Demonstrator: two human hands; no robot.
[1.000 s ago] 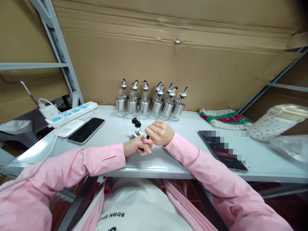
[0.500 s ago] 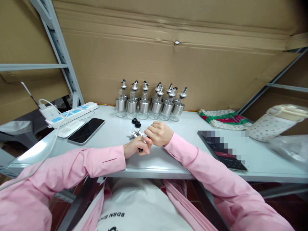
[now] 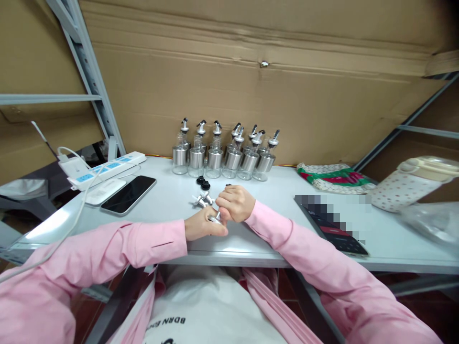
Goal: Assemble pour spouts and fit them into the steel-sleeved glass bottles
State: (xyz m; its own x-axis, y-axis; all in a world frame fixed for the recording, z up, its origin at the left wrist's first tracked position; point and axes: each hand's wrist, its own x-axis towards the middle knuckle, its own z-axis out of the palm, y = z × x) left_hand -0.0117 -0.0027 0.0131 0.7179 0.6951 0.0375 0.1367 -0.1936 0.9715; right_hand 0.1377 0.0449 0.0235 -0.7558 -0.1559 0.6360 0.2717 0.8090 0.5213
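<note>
Near the table's front edge, my left hand (image 3: 202,224) is closed around a silver pourer spout (image 3: 215,219), whose metal collar shows between thumb and fingers. My right hand (image 3: 236,203) is a closed fist pressed against the left one; a small dark tip pokes out above its knuckles, and the rest of what it grips is hidden. Just beyond my left hand lie loose silver pourer parts (image 3: 202,199). Behind them sit black stoppers (image 3: 203,183). Farther back stand several glass bottles (image 3: 215,157) with steel sleeves, many topped with silver pourers with black levers.
To the left lie a phone (image 3: 129,195), a white charger pad (image 3: 103,192) and a power strip (image 3: 107,169) with a cable. On the right are a dark tablet-like panel (image 3: 333,227), a patterned cloth (image 3: 333,177), a dotted tumbler (image 3: 401,188) and a plastic bag (image 3: 430,220).
My left hand has turned and its thumb side has opened up, so the silver collar now shows. My right fist has shifted slightly; the bottles and loose parts stay put.
</note>
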